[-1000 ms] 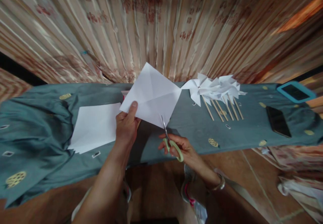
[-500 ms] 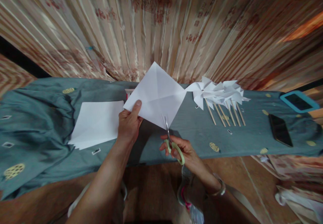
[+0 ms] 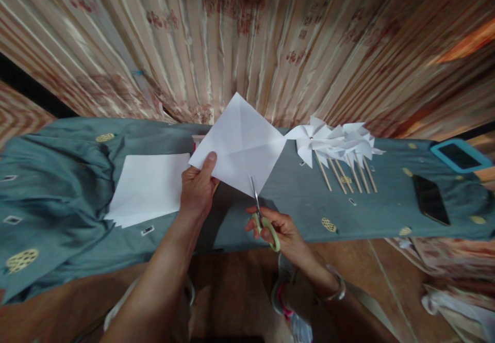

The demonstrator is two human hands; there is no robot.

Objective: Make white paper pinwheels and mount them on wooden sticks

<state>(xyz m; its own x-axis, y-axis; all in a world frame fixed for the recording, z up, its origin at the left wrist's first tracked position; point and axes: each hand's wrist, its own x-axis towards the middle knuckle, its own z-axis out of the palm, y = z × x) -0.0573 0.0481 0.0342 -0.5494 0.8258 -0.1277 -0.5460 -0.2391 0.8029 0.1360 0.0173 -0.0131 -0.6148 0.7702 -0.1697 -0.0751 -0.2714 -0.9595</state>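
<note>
My left hand [image 3: 200, 185] pinches the left corner of a square white sheet of paper [image 3: 240, 142], thumb on top. The sheet is held up in a diamond position, and crossing fold lines run through its middle. In my right hand [image 3: 276, 225] is a pair of scissors [image 3: 266, 228] with pale green handles, fingers in the loops. The scissor blades are at the sheet's bottom corner, one of them lying over the paper and pointing up along the crease. Their tips look nearly together.
A stack of white paper [image 3: 149, 188] lies left on the green cloth [image 3: 301, 209]. Several white paper pinwheels [image 3: 336, 139] on wooden sticks lie to the right. Further right are a dark phone [image 3: 430, 198] and a blue-framed device [image 3: 460, 156]. A curtain [image 3: 232, 38] hangs behind.
The scissors have closed a little at the sheet's bottom corner, their handles drawing closer together. My left hand and the paper have stayed almost still.
</note>
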